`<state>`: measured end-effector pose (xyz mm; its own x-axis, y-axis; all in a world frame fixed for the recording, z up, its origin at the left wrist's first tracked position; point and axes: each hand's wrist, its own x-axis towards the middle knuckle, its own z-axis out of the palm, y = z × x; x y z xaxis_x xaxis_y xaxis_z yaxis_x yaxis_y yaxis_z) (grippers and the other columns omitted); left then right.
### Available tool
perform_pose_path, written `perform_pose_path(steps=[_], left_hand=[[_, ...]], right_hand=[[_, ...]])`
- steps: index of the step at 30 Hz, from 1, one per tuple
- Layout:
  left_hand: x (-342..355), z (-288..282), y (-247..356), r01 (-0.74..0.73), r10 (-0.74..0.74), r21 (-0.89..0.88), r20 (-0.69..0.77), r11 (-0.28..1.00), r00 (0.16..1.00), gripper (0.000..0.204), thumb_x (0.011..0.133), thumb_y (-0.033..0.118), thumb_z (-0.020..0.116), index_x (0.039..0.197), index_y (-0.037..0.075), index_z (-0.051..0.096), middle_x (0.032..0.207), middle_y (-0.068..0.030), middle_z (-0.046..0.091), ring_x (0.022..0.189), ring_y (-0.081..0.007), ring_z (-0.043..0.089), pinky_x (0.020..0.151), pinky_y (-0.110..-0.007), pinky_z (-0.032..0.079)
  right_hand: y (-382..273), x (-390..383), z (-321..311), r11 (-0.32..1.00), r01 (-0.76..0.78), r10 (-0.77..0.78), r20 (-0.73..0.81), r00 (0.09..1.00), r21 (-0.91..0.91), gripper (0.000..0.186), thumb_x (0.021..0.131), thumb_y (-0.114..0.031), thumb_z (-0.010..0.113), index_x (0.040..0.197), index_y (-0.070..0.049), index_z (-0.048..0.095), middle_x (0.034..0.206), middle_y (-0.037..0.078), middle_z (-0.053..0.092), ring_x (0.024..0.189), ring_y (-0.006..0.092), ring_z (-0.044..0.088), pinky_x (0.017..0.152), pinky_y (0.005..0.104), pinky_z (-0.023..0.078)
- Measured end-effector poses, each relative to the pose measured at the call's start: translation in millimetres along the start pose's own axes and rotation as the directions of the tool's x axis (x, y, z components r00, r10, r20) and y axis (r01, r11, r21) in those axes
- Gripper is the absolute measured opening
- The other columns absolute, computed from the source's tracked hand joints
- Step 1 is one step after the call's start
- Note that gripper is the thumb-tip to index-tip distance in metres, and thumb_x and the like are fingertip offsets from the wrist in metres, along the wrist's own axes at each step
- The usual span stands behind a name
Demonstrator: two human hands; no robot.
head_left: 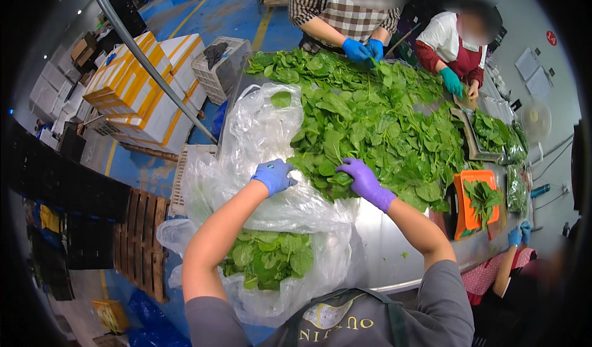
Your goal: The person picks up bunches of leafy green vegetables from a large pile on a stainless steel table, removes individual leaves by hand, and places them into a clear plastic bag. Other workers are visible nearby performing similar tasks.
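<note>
A broad heap of green leafy vegetables [370, 125] lies on a metal table [382, 248] in front of me. My left hand [274, 177], in a blue glove, rests on crumpled clear plastic [259, 119] at the heap's left edge, its fingers apart and partly bent. Over the near edge of the leaves, my right hand [368, 183], in a purple glove, is open with spread fingers touching the greens. Below my left forearm, more leaves [268, 261] sit inside a clear plastic bag [333, 254] at the table's near left side.
Two gloved co-workers' hands [364, 50] handle leaves across the table; another's green glove [452, 82] is at far right. An orange basket [478, 202] with leaves stands right. White boxes [145, 94], a metal pole [148, 57] and a wooden pallet [145, 236] are left.
</note>
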<state>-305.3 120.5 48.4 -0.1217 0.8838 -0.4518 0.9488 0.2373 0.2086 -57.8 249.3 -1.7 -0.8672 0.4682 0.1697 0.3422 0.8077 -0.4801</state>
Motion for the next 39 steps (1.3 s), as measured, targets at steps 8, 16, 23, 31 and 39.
perform_pose_path(steps=[8, 16, 23, 31, 39], left_hand=[[-52, 21, 53, -0.373, 0.217, -0.299, -0.447, 0.878, 0.868, 0.036, 0.081, 0.034, 0.062, 0.108, 0.012, 0.060, 0.099, -0.0123, 0.059, 0.083, -0.0258, 0.059, 0.075, -0.033, 0.047], [-116, 60, 125, -0.427, 0.239, -0.437, -0.422, 0.792, 0.875, 0.036, 0.080, 0.023, 0.065, 0.113, 0.010, 0.058, 0.093, -0.0104, 0.058, 0.083, -0.0209, 0.057, 0.076, -0.031, 0.046], [-156, 103, 161, -0.405, 0.152, -0.614, -0.422, 0.678, 0.894, 0.038, 0.078, 0.021, 0.067, 0.114, 0.010, 0.058, 0.101, -0.0123, 0.059, 0.085, -0.0232, 0.059, 0.075, -0.031, 0.048], [-165, 151, 233, -0.273, 0.026, -0.894, -0.283, 0.356, 0.959, 0.037, 0.081, 0.017, 0.060, 0.117, 0.007, 0.056, 0.097, -0.0077, 0.059, 0.087, -0.0137, 0.057, 0.083, -0.028, 0.045], [-212, 178, 233, -0.113, -0.217, -0.974, -0.156, 0.198, 0.963, 0.041, 0.082, 0.012, 0.059, 0.121, 0.004, 0.052, 0.109, -0.0108, 0.058, 0.098, -0.0170, 0.055, 0.088, -0.029, 0.042]], right_hand=[[-10, -155, -1, 0.980, -0.149, 0.156, -0.044, 0.987, 0.133, 0.046, 0.063, 0.004, 0.061, 0.105, -0.014, 0.060, 0.118, 0.014, 0.051, 0.106, 0.0336, 0.049, 0.089, 0.0366, 0.043], [-23, -247, -12, 0.949, -0.266, 0.303, 0.253, 0.919, -0.172, 0.094, 0.057, -0.016, 0.075, 0.138, -0.021, 0.027, 0.135, 0.016, 0.033, 0.117, 0.0427, 0.038, 0.094, 0.0464, 0.039], [-9, -236, -65, 0.967, -0.178, 0.237, 0.382, 0.893, -0.182, 0.066, 0.065, -0.018, 0.070, 0.127, -0.015, 0.046, 0.115, 0.014, 0.053, 0.105, 0.0297, 0.052, 0.085, 0.0379, 0.044], [98, -89, 101, 0.520, -0.521, 0.741, -0.055, 0.669, 0.678, 0.048, 0.073, -0.034, 0.067, 0.107, -0.001, 0.059, 0.086, 0.014, 0.065, 0.075, 0.0260, 0.062, 0.070, 0.0341, 0.048], [79, -60, 90, 0.104, -0.366, 0.795, 0.144, 0.590, 0.925, 0.026, 0.078, -0.020, 0.067, 0.097, -0.003, 0.060, 0.073, 0.005, 0.062, 0.060, 0.0120, 0.055, 0.057, 0.0235, 0.045]])
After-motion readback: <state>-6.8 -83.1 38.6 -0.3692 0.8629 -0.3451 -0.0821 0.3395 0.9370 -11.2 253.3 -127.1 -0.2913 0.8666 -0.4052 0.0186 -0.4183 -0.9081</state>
